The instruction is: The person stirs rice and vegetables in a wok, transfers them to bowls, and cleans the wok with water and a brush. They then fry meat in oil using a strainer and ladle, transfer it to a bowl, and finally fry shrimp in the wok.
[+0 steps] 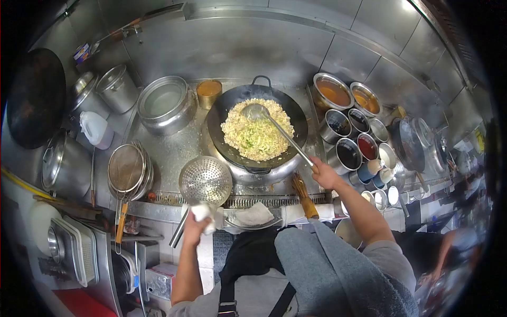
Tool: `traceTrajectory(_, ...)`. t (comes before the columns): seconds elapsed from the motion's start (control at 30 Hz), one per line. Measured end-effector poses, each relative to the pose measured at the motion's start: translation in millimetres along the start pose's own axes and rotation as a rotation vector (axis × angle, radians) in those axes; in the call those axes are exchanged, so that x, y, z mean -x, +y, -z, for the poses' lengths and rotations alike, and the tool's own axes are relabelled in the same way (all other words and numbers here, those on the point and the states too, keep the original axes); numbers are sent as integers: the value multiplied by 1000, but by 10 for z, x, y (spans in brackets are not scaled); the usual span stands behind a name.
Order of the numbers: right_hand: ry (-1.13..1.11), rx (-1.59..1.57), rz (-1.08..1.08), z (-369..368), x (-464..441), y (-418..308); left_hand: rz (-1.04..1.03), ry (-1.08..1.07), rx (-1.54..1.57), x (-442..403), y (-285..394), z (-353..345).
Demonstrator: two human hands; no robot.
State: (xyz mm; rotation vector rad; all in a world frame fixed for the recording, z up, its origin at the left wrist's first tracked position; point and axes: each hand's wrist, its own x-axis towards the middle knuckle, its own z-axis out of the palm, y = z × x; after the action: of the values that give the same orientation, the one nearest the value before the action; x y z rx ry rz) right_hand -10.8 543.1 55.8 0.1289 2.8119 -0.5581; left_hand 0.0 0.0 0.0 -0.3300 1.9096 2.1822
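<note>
My right hand is closed round the end of a long-handled ladle. The ladle's bowl rests on fried rice with chopped green pieces in a black wok. A folded white cloth is in my closed left hand, low and left of the wok. Just above the cloth lies a perforated metal strainer. Its handle slants down past my left hand; whether my fingers touch it is unclear.
Metal containers of sauces crowd the right side. A water pot, mesh strainer and plastic jug stand left. A bamboo brush and another cloth lie at the stove's front. Another person's arm shows lower right.
</note>
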Motion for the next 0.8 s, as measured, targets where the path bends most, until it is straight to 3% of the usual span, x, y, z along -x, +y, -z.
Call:
traceTrajectory(0.03, 39, -4, 76, 187, 126, -74, 19, -2, 14, 83, -62, -63)
traceTrajectory(0.07, 79, -11, 153, 360, 280, -202, 15, 63, 270, 264, 267, -95)
traceTrajectory(0.1, 112, -159, 205, 34, 32, -558, -112, 120, 152, 70, 775, 539)
traceTrajectory(0.17, 75, -144, 111, 579, 357, -734, -343, 181, 385, 309, 1093, 386)
traceTrajectory(0.23, 42, -155, 56, 655, 477, -815, -535, 120, 370, 446, 1465, 161)
traceTrajectory(0.3, 16, -186, 23, 422, 492, -772, -468, 137, 464, 426, 1504, 159)
traceTrajectory(0.37, -74, -9, 83, -15, 322, -617, -212, 79, 600, 349, 1127, 335)
traceTrajectory(0.43, -133, -2, 76, -11, 180, -538, -111, 317, 407, 419, 898, -64)
traceTrajectory(0.47, -174, 1, 40, 21, 57, -512, -160, 205, 385, 498, 826, -198)
traceTrajectory(0.5, -175, 3, 71, 48, 6, -506, -152, 262, 370, 565, 726, -250)
traceTrajectory(0.57, -18, -180, 154, 198, 52, -571, -144, 197, 352, 755, 769, -215)
traceTrajectory(0.63, -74, -197, 58, 372, -170, -842, -105, 331, 344, 794, 643, 31)
traceTrajectory(0.7, 323, -120, 555, 424, -650, -1013, -103, 370, 363, 729, 578, 293)
traceTrajectory(0.77, 89, -107, 316, 726, -1162, -1584, -160, 386, 366, 529, 531, 457)
traceTrajectory(0.8, 139, -12, 329, 644, -1628, -1711, -149, 356, 349, 448, 584, 504)
